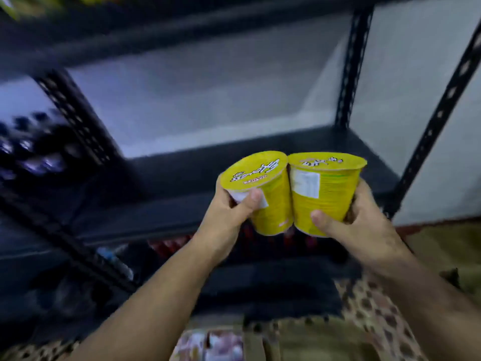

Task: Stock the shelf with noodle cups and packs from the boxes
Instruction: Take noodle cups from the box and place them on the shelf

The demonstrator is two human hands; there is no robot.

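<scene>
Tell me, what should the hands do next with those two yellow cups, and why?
Probably carry both forward and set them down on the dark shelf. The left hand grips one yellow cup, the right hand the other cup, held side by side just before that bare shelf.

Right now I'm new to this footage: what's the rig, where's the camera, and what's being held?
There is no robot here. A person works with two bare hands, and the single picture comes from a wide-angle camera worn on their head, looking forward and down.

The left hand grips one yellow noodle cup, and the right hand grips a second yellow noodle cup. The cups are sealed, held side by side and touching, in front of a dark metal shelf.

The shelf board just behind the cups looks bare where it shows. Blurred red items sit on the level below. At the bottom edge an open cardboard box shows, its contents too blurred to name.
</scene>
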